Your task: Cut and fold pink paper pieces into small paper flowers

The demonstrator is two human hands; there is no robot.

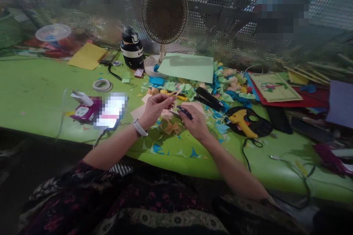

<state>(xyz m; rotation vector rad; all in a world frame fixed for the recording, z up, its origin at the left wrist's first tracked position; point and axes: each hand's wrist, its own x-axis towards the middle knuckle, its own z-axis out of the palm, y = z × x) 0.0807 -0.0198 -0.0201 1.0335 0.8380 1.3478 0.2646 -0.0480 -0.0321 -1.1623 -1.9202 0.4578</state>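
Near the middle of the green table, my left hand pinches a small piece of peach paper between thumb and fingertips. My right hand is closed round the dark blue handles of a pair of scissors, whose blades point left toward the left fingers. Below the hands lies a folded peach paper bow, among small blue and pale scraps. A black stapler rests just beyond my right hand. Peach paper sheets lie partly hidden under the left hand.
Behind the hands stand a desk fan, a black bottle and a heap of coloured paper bows. A lit phone, a purple power strip and a tape roll lie left. A black mask lies right.
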